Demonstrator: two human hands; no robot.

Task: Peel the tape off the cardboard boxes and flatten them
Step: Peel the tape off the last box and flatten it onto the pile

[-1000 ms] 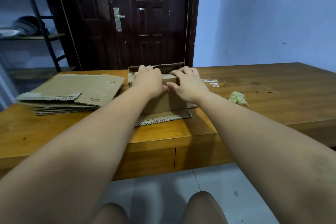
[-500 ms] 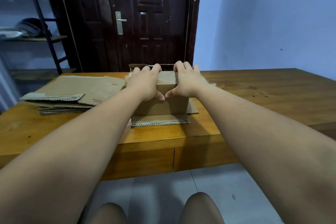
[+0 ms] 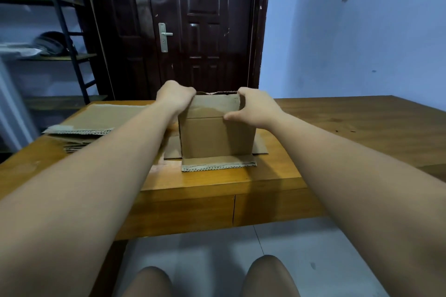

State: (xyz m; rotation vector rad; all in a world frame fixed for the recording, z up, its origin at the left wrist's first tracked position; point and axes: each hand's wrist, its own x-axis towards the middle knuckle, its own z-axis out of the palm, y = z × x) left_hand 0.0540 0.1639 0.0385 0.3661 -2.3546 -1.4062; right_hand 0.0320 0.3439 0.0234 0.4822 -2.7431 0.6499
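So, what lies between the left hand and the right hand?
The top flap of the cardboard box; the left hand and right hand grip its two corners. The head view shows this.

matt corrugated cardboard box (image 3: 216,137), glossy wooden table (image 3: 362,123), shiny door (image 3: 181,19)

There are one cardboard box (image 3: 217,137), one stack of flattened boxes (image 3: 101,118), one left hand (image 3: 175,97), one right hand (image 3: 255,108), one table (image 3: 337,125).
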